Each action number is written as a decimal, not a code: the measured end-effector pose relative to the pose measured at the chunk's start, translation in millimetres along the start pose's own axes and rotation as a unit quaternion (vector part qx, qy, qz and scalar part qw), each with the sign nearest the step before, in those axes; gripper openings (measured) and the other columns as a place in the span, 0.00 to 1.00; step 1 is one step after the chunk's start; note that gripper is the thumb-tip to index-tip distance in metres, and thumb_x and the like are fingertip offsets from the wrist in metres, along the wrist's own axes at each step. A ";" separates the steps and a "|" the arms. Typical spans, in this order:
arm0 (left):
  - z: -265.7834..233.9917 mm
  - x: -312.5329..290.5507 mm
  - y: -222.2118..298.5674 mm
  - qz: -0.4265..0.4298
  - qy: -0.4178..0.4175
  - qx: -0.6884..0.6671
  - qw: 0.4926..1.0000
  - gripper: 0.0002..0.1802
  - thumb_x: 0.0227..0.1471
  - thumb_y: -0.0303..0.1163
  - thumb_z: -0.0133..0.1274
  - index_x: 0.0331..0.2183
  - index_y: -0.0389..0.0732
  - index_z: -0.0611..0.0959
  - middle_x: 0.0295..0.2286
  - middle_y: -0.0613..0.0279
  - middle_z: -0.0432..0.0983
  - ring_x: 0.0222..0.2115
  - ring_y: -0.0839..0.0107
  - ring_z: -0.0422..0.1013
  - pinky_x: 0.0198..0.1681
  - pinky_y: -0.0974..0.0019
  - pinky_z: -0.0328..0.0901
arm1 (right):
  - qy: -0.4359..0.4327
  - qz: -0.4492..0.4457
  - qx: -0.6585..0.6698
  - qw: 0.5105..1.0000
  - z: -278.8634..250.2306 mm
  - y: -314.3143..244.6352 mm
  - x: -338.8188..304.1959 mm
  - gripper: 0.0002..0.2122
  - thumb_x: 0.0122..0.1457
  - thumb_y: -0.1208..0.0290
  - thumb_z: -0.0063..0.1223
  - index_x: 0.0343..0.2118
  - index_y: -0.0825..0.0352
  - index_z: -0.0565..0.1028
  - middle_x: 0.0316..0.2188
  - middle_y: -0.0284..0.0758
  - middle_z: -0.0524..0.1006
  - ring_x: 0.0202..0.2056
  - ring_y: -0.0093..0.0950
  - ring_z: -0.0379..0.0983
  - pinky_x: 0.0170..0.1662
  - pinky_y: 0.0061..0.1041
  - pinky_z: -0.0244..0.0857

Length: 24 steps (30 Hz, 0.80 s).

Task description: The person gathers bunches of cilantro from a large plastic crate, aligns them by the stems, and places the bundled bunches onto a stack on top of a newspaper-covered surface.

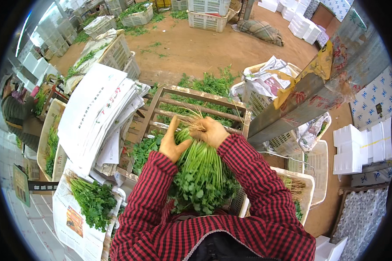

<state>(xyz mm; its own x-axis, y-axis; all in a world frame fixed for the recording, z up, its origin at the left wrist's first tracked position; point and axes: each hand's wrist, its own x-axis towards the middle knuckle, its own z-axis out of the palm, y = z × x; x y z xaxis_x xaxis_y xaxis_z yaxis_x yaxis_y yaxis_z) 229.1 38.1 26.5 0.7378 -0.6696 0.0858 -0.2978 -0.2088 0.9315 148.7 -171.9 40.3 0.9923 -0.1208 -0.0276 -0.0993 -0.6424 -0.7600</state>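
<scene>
A large bunch of coriander (pixel 202 169) hangs leaves down against my front, its pale roots at the top. My right hand (pixel 211 132) is closed around the stems just below the roots. On the other side of the stems, my left hand (pixel 174 141) has its thumb and fingers spread apart, the thumb close against the stems. Behind both hands is a brown slatted rack (pixel 200 93), with loose greens (pixel 211 85) beyond and beneath its bars. More coriander leaves (pixel 146 152) lie by my left forearm.
To the left, a thick stack of printed paper (pixel 93 115) leans beside the rack. A smaller coriander bunch (pixel 93 202) rests on newspaper (pixel 72 230). A metal post (pixel 292 106) rises at right, near plastic crates (pixel 315 174). White foam boxes (pixel 361 145) stand farther right.
</scene>
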 end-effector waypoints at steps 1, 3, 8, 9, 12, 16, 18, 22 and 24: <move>-9.9 -11.7 6.3 0.008 0.013 -0.024 1.000 0.51 0.54 0.37 0.63 0.70 0.37 0.54 0.64 0.40 0.61 0.66 0.50 0.59 0.69 0.54 0.53 | 0.046 -0.010 0.019 0.999 -3.6 -11.1 -11.0 0.25 0.58 0.40 0.59 0.40 0.61 0.81 0.37 0.42 0.76 0.41 0.42 0.74 0.47 0.40 0.71; -35.1 -44.3 17.9 0.029 0.041 -0.051 0.997 0.46 0.58 0.38 0.59 0.69 0.35 0.56 0.64 0.39 0.61 0.66 0.50 0.59 0.69 0.54 0.52 | 0.024 -0.025 -0.008 0.999 -19.9 -34.2 -30.2 0.17 0.60 0.50 0.61 0.41 0.60 0.82 0.35 0.41 0.75 0.40 0.40 0.73 0.46 0.38 0.70; -83.0 -129.1 29.2 -0.051 0.132 -0.138 0.980 0.35 0.63 0.29 0.51 0.67 0.32 0.61 0.62 0.41 0.65 0.64 0.54 0.62 0.68 0.56 0.55 | 0.091 -0.105 -0.078 0.987 -43.9 -65.1 -74.4 0.12 0.62 0.59 0.60 0.44 0.57 0.83 0.34 0.40 0.72 0.35 0.38 0.75 0.41 0.35 0.72; -87.8 -141.8 21.3 -0.060 0.148 -0.159 0.974 0.33 0.63 0.25 0.50 0.67 0.33 0.62 0.62 0.41 0.66 0.63 0.55 0.63 0.67 0.57 0.57 | 0.095 -0.105 -0.077 0.987 -59.9 -79.4 -78.5 0.11 0.62 0.61 0.60 0.44 0.57 0.83 0.34 0.40 0.73 0.35 0.38 0.75 0.41 0.35 0.72; -114.0 -189.2 20.8 -0.063 0.163 -0.048 0.983 0.32 0.64 0.27 0.50 0.66 0.34 0.63 0.61 0.43 0.67 0.62 0.56 0.65 0.67 0.58 0.58 | 0.157 -0.121 0.040 0.979 -114.3 -131.0 -87.1 0.11 0.59 0.75 0.61 0.45 0.59 0.82 0.35 0.42 0.79 0.38 0.37 0.78 0.43 0.32 0.73; -115.3 -224.4 -25.0 -0.021 0.260 -0.158 0.952 0.31 0.66 0.36 0.54 0.64 0.32 0.67 0.59 0.48 0.70 0.61 0.57 0.67 0.66 0.57 0.59 | 0.321 -0.065 0.324 0.888 -173.4 -140.4 -101.8 0.13 0.63 0.63 0.57 0.45 0.64 0.82 0.39 0.45 0.83 0.41 0.37 0.81 0.47 0.31 0.74; -82.4 -208.7 -30.9 -0.108 0.326 -0.229 0.911 0.29 0.64 0.33 0.56 0.63 0.34 0.70 0.57 0.49 0.73 0.59 0.60 0.69 0.63 0.59 0.63 | 0.333 0.006 0.064 0.941 -123.0 -86.0 -75.7 0.20 0.62 0.50 0.55 0.47 0.61 0.82 0.38 0.48 0.83 0.42 0.42 0.80 0.48 0.35 0.72; -60.4 -218.8 -21.1 -0.121 0.262 -0.250 0.924 0.28 0.63 0.25 0.54 0.62 0.32 0.70 0.55 0.50 0.74 0.58 0.62 0.70 0.61 0.62 0.63 | 0.318 -0.018 -0.041 0.947 -77.0 -80.5 -38.9 0.20 0.62 0.52 0.56 0.47 0.64 0.81 0.35 0.44 0.83 0.39 0.38 0.79 0.44 0.33 0.71; -91.3 -247.0 -29.5 -0.125 0.268 -0.203 0.933 0.30 0.62 0.23 0.54 0.63 0.31 0.68 0.57 0.47 0.72 0.58 0.61 0.70 0.61 0.60 0.64 | 0.337 -0.058 -0.022 0.939 -112.9 -106.0 -49.6 0.12 0.64 0.65 0.59 0.44 0.69 0.80 0.32 0.38 0.83 0.34 0.28 0.79 0.39 0.27 0.72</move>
<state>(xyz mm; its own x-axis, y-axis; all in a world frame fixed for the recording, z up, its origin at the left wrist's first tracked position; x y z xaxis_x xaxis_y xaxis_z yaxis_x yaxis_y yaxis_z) 111.0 274.6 10.1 0.9832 -0.1598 -0.0887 0.0977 0.0496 0.9940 101.6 -183.2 195.6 0.7258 -0.4900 0.4828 -0.0111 -0.7101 -0.7040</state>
